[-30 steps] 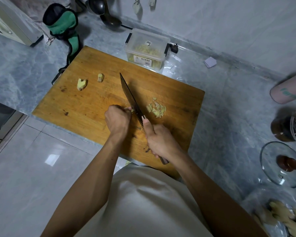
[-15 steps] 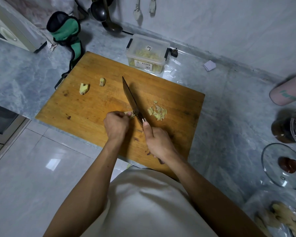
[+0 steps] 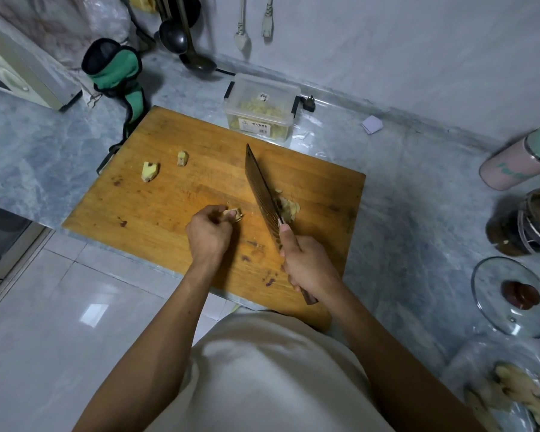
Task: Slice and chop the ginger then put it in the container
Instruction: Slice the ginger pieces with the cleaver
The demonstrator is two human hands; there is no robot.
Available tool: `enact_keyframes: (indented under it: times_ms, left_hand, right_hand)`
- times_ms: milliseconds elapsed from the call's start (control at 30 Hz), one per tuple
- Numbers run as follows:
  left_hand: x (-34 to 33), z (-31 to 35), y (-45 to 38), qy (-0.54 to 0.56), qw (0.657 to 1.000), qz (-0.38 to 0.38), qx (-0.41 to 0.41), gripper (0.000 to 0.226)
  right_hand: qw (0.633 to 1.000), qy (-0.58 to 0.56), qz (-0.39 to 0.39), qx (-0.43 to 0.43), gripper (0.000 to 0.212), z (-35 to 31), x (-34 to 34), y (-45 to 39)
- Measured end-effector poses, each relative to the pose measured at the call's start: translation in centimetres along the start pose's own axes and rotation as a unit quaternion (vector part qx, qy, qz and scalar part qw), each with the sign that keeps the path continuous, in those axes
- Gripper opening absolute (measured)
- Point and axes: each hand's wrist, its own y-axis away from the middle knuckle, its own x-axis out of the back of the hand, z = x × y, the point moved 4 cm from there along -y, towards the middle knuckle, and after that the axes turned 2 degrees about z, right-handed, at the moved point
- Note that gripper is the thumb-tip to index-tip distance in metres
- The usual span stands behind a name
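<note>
Here, at the far left of the grey marble worktop (image 3: 28, 145), a green and black pouch (image 3: 116, 73) is seen lying just off the corner of the wooden cutting board (image 3: 169, 194). On the left part of the board two small ginger chunks are set close together, the larger chunk (image 3: 149, 171) nearer the edge and the smaller chunk (image 3: 182, 158) just beyond it. Towards the middle of the board, a ginger piece (image 3: 235, 214) is pinched at the curled fingertips of the left hand (image 3: 209, 233), pressed down against the wood. Apart from it, to the right, the knife (image 3: 262, 191) is held by the right hand (image 3: 309, 266), whose fingers are wrapped round the dark handle with the forefinger laid along the blade's spine; the blade is tilted and its tip is pointed away towards the wall. Just right of the blade, touching it, a small heap of sliced ginger (image 3: 289, 208) is gathered on the board. Behind the board, a clear plastic container (image 3: 262, 109) is stood on the worktop, with pale ginger visible through its walls. At the far right, a glass lid (image 3: 512, 296) is laid flat, and a bag of whole ginger roots (image 3: 524, 397) is seen at the corner.
</note>
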Motion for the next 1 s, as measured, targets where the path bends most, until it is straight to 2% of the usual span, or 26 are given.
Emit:
enact_keyframes:
  times_ms: [100, 300, 567, 1000]
  left_hand:
    - [-0.1, 0.4, 0.1, 0.000, 1.000, 0.006, 0.002, 0.017]
    - [-0.6, 0.5, 0.1, -0.017, 0.999, 0.033, 0.011, 0.021]
    - [-0.8, 0.5, 0.6, -0.039, 0.998, 0.045, -0.023, 0.020]
    - [-1.0, 0.5, 0.6, -0.033, 0.998, 0.051, -0.009, 0.019]
  right_hand:
    - [1.000, -0.002, -0.016, 0.012, 0.061, -0.4, -0.6, 0.3]
    - [0.999, 0.004, -0.044, 0.017, 0.061, -0.9, -1.4, 0.6]
    - [0.998, 0.016, -0.050, 0.032, 0.066, -0.8, -1.5, 0.8]
    - [0.993, 0.070, -0.055, 0.074, 0.063, -1.6, -1.5, 0.4]
